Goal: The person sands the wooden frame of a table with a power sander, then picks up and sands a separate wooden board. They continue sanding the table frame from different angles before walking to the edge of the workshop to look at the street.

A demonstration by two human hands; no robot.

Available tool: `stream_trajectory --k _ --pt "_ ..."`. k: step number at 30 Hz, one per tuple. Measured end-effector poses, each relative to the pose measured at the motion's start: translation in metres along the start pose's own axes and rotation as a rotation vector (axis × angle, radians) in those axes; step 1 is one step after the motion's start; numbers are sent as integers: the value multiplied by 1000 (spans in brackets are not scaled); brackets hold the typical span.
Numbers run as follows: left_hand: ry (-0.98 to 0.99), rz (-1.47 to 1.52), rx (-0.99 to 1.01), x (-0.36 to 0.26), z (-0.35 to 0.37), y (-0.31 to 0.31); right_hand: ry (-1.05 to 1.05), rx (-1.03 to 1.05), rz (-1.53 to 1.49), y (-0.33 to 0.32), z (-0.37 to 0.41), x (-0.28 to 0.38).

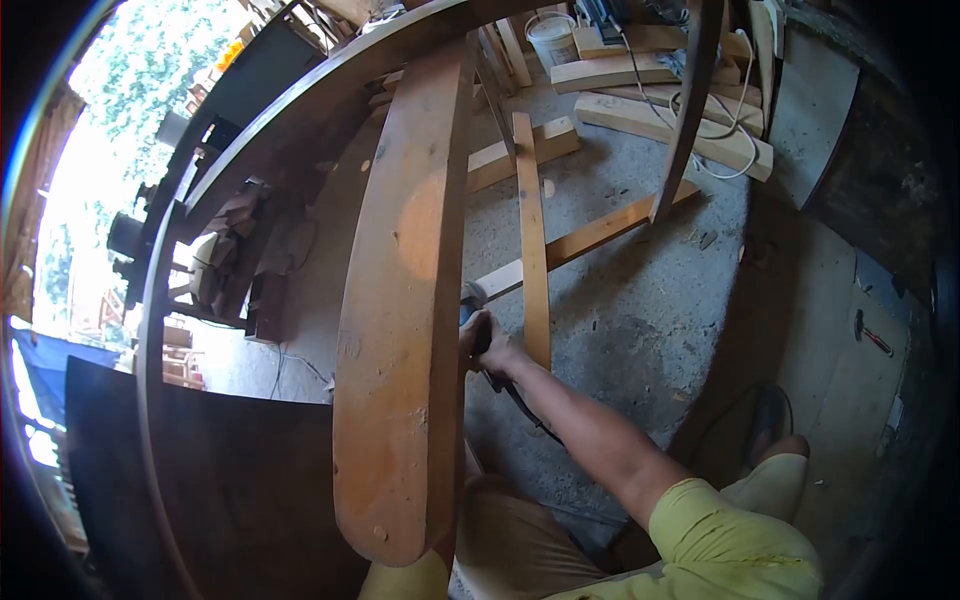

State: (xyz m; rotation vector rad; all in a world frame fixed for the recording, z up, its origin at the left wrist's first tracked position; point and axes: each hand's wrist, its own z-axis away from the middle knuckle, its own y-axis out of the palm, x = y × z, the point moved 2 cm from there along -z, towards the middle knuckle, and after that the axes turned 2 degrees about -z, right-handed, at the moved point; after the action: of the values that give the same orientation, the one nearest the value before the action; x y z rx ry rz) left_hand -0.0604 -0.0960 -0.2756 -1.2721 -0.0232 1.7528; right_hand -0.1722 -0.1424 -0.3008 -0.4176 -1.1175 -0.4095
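Observation:
My right hand [490, 345] is closed around a dark angle grinder [468, 306] with a rounded grey head. The tool is at the right side of a long wooden beam [400, 290], and the beam hides part of it. A black cord [530, 415] trails down from the tool beneath my forearm. Thick, brown and rounded at its near end, the beam runs away from me and shows a few knots and a bright light patch. My left hand is hidden behind the beam; only the yellow left sleeve [405, 578] shows under its near end.
A curved wooden piece [300, 90] arches over the far end. Crossed wooden strips [532, 230] lie on the concrete floor [640, 340]. Stacked timbers [660, 125], a white cable [735, 135] and a bucket [552, 40] are at the back. A hammer [873, 335] lies at right.

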Motion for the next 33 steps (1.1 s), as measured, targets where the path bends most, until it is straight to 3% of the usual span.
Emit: stream_trajectory --k 2,5,6,12,18,25,27,30,33 --pt "48 18 55 2 -12 9 45 28 -1 -10 -3 -4" --pt "99 17 100 1 -27 20 46 -94 -24 -17 -2 -3" --pt "102 -32 21 -1 -27 25 41 -93 -24 -17 -4 -4" --pt "190 -124 122 -9 -39 49 77 -211 -80 -30 -4 -16" --pt "315 -152 64 -31 -38 67 39 -275 -126 -50 -10 -14" --pt "305 -140 162 -57 -35 64 32 -270 -148 -55 -34 -11" --pt "191 -165 238 -48 -44 59 57 -264 -124 -50 -26 -10" --pt "302 -148 141 -18 -45 47 67 -237 -65 -31 -13 -11" --pt "187 -100 5 7 -33 9 5 -96 -1 9 -35 -23"
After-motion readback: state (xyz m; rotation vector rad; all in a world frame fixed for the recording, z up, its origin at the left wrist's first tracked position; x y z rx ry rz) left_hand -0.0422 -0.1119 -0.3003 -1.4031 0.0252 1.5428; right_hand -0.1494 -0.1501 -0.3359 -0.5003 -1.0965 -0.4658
